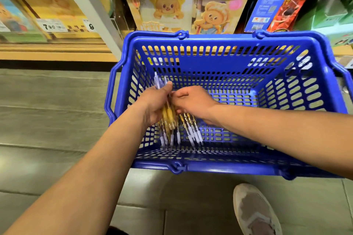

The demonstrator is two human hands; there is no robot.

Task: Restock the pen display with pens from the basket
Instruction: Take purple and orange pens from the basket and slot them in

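Head view: blue basket (225, 168) on the floor below the shelf. Left hand (152, 104), at 9 o'clock inside it, has its grip clamped on a bunch of pens (168, 114); right hand (193, 104), just beside, has fingers curled onto a second cluster (191, 129) low in the basket; contact hidden, so grip state unclear. Risk: the loose fan slipping when lifted, pens dropping through. Count: one basket, two hands; pens overlap, roughly a dozen, exact number untellable.

Yellow-barrelled pens (169, 118) with pale lilac tips, bunched, inside blue slotted plastic basket (215, 63) on the floor
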